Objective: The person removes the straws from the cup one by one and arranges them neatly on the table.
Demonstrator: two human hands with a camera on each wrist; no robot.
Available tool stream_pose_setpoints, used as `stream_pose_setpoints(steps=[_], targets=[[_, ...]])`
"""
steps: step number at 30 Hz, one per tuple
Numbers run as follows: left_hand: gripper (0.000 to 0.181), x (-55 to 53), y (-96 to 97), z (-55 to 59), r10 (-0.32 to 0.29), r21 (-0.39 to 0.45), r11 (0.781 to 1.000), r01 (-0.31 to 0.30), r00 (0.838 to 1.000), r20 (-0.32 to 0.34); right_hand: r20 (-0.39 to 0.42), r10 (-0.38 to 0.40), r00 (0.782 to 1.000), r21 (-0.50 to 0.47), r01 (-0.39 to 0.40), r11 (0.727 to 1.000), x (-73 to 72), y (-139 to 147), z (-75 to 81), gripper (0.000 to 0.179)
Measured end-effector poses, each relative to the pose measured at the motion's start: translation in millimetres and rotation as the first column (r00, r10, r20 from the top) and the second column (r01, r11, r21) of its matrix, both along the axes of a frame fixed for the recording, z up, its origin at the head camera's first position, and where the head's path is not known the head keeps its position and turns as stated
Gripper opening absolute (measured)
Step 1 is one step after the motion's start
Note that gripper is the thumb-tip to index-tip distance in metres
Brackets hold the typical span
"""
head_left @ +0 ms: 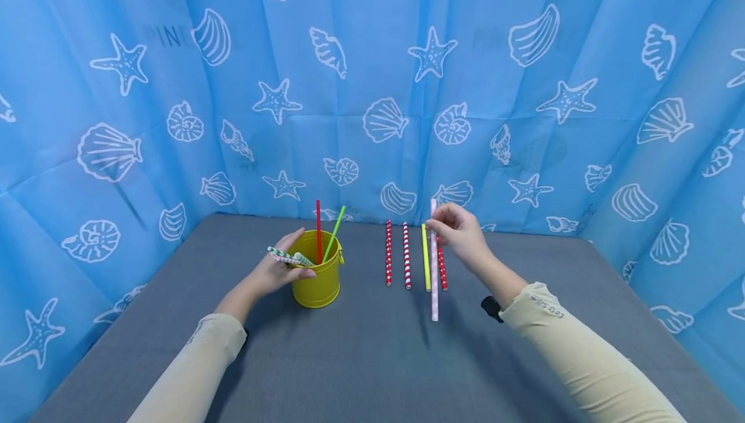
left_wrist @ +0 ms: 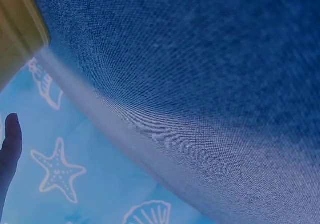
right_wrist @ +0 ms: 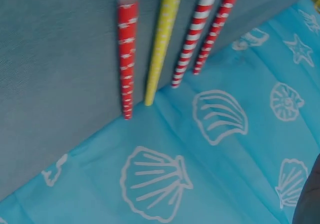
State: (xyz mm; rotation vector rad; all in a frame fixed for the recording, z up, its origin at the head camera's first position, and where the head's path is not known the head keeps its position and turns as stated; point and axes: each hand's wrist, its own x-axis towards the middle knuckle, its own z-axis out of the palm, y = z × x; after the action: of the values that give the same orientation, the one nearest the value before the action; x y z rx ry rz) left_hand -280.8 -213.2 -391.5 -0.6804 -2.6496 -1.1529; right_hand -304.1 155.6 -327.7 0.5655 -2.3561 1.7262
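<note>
My left hand [head_left: 276, 269] holds a yellow bucket [head_left: 317, 287] by its left side, thumb across the front and fingers behind. In the bucket stand a red straw [head_left: 318, 232] and a green straw [head_left: 334, 234]. Green-and-white patterned straws [head_left: 283, 255] lean out over its left rim, above the hand. My right hand [head_left: 462, 235] pinches a pale pink straw [head_left: 434, 281] near its upper part, held upright above the table. The left wrist view shows part of the bucket [left_wrist: 17, 29] and one finger [left_wrist: 11, 144]; the right wrist view does not show the pink straw.
Beside the right hand lie a yellow straw [head_left: 426, 258], a red-and-white striped straw [head_left: 407, 255], a red dotted straw [head_left: 388, 251] and a red star-patterned straw [right_wrist: 126, 59]. They rest on the grey table [head_left: 349, 358]. A blue shell-patterned curtain [head_left: 372, 54] hangs behind.
</note>
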Motion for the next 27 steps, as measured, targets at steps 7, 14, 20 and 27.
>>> stream_pose_setpoints(steps=[7, 14, 20, 27], targets=[[0.085, -1.0, -0.7, -1.1, -0.016, 0.0, 1.0, 0.016, 0.999, -0.048, 0.023, 0.075, 0.997, 0.157, -0.078, 0.984, -5.2, 14, -8.8, 0.049], [0.085, 0.0, -0.2, -0.5, -0.022, 0.012, 1.0, 0.023, 0.998, -0.058, 0.069, 0.055, 0.996, 0.16, -0.066, 0.985, -12.1, 28, -16.1, 0.056], [0.086, 1.1, 0.6, 0.6, -0.007, 0.008, 1.0, 0.007, 1.0, -0.028, 0.041, 0.012, 0.999, 0.255, -0.022, 0.967, -17.2, 40, -19.3, 0.05], [0.086, 1.1, 0.5, -0.3, -0.007, 0.003, 1.0, 0.007, 0.999, -0.042, 0.013, 0.012, 1.0, 0.272, -0.016, 0.962, -29.6, 52, -30.4, 0.045]])
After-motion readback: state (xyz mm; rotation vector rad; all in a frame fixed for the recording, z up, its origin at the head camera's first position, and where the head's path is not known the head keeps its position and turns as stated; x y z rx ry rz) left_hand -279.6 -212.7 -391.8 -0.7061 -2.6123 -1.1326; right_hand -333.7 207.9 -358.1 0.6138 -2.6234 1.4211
